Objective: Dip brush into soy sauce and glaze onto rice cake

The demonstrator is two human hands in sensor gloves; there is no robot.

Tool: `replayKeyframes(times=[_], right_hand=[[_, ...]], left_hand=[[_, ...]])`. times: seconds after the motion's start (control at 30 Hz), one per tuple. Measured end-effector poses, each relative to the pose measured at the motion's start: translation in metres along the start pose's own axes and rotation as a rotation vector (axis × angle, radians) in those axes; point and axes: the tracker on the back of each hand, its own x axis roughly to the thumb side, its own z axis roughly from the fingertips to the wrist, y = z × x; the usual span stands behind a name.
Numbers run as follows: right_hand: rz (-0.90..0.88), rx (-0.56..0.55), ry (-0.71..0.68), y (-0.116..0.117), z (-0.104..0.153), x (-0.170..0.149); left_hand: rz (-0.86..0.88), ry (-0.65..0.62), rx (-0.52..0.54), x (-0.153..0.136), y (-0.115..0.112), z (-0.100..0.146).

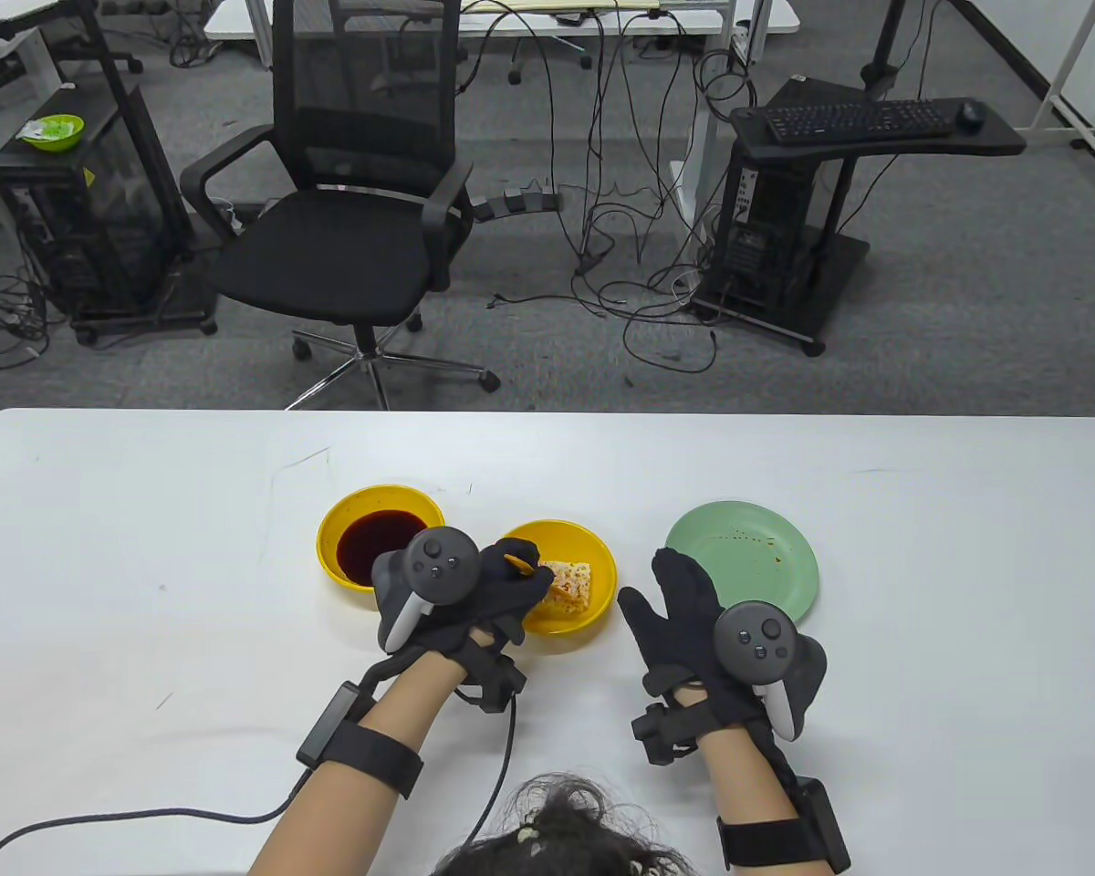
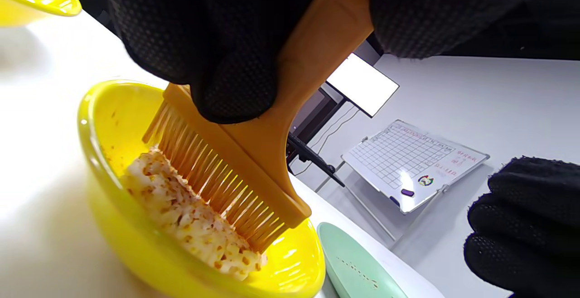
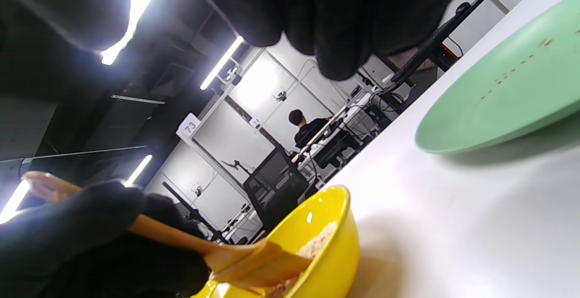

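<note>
My left hand (image 1: pixel 502 584) grips an orange silicone brush (image 2: pixel 253 153). Its bristles (image 2: pixel 213 185) press on the rice cake (image 2: pixel 190 216), which lies in a yellow bowl (image 1: pixel 593 620) at the table's middle. The cake (image 1: pixel 573 584) is white with brown-orange specks. A second yellow bowl (image 1: pixel 328 529) with dark soy sauce (image 1: pixel 379 540) stands just left of it, partly behind my left hand. My right hand (image 1: pixel 684 611) rests flat on the table, fingers spread and empty, between the rice cake bowl and a green plate. The brush also shows in the right wrist view (image 3: pixel 244 257).
A pale green plate (image 1: pixel 744 557) with a few brown sauce specks sits to the right, just beyond my right hand. The white table (image 1: pixel 922 639) stretches wide on both sides. An office chair (image 1: pixel 347 228) stands past the far edge.
</note>
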Motion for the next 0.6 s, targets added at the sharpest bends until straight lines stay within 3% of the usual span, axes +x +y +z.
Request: replayKeyframes(times=[0.17,0.37,0.6], right_hand=[[0.0,0.006,-0.006,0.003,0.001,0.002],[-0.008,0.02,-0.031,0.007,0.003,0.007],[-0.033,0.04,-0.12,0.015,0.009,0.025]], left_hand=[[0.05,-0.009,0.009,-0.005,0.002,0.005],[0.174,-0.054,0.178,-0.006,0.015,0.024],[-0.041,-0.17,0.331,-0.002,0.022,0.056]])
